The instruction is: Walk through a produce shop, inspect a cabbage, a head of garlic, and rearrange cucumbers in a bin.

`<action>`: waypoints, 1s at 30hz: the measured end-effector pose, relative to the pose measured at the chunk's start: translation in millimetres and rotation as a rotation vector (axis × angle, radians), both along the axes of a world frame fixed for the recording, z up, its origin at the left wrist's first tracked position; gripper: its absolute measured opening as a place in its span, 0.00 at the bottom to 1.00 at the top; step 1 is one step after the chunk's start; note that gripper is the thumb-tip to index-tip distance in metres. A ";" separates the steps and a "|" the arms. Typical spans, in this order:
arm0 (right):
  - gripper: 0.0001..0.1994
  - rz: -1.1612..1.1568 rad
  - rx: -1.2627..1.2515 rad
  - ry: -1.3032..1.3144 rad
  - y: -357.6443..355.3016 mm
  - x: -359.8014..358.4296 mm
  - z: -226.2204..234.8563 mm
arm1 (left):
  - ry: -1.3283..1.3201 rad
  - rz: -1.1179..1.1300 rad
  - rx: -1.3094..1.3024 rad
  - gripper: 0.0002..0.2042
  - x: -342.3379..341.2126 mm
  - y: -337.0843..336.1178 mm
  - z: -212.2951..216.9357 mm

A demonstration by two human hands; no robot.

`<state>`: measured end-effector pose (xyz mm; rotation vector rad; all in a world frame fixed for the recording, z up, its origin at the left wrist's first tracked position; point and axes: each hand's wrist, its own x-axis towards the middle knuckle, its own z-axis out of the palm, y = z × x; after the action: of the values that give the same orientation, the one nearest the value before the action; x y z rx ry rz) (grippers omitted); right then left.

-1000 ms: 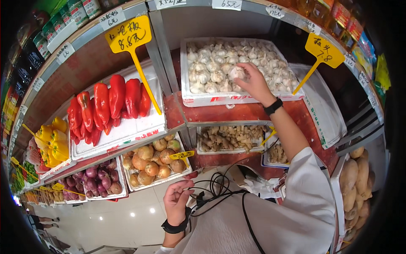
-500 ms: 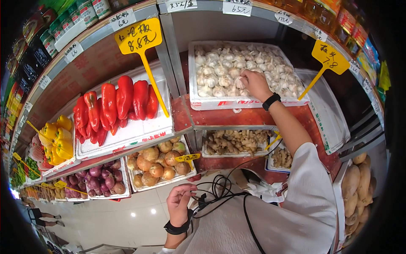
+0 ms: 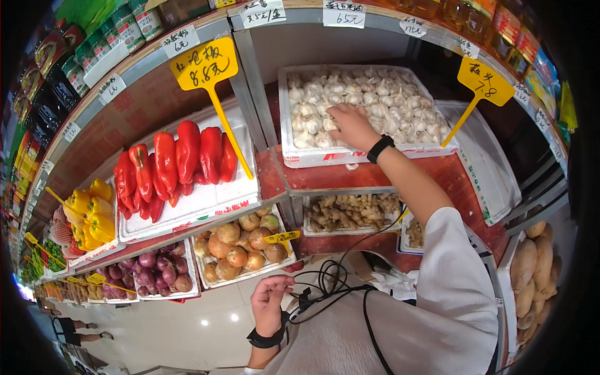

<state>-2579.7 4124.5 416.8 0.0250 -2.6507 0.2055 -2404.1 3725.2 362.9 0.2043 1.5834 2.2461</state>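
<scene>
My right hand (image 3: 354, 127) reaches over the front part of a white foam box (image 3: 306, 159) filled with garlic bulbs (image 3: 387, 103). Its fingers and thumb are apart and touch bulbs near the front left; the palm side is hidden, and no bulb shows lifted in it. Low in front of my body hangs my left hand (image 3: 270, 306), empty, with fingers loosely bent and apart. Just right of it, black cables (image 3: 328, 275) loop in front of my light shirt. Each wrist wears a black band.
Left of the garlic lie red peppers (image 3: 165, 162) on a white tray. Below are boxes of onions (image 3: 236, 255), purple onions (image 3: 159, 275) and ginger (image 3: 350, 212). A yellow price sign (image 3: 478, 87) stands at the garlic's right. Potato-like tubers (image 3: 531, 269) fill a box at right.
My right hand has moved left across the garlic, away from the bulb its fingertips were on. My left hand stays low, nearly in place. The view has shifted slightly.
</scene>
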 end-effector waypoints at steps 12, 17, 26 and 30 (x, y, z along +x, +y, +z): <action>0.19 -0.087 0.090 -0.004 -6.3 4.4 -0.6 | -0.018 0.075 -0.032 0.06 3.1 -3.6 -0.4; 0.17 -0.098 -0.105 0.089 11.2 13.7 9.4 | -0.009 0.057 -0.036 0.06 -0.5 -2.2 -2.2; 0.17 -0.233 -0.071 -0.138 61.2 54.2 3.9 | -0.021 0.029 -0.036 0.06 -2.7 -0.7 -5.8; 0.17 -0.052 -0.246 0.120 44.4 65.7 15.7 | -0.005 -0.021 -0.052 0.07 -5.2 -4.5 -11.3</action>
<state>-2514.0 4168.8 432.5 -0.1086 -2.4854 0.4953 -2409.3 3720.7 351.6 0.1993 1.6280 2.1851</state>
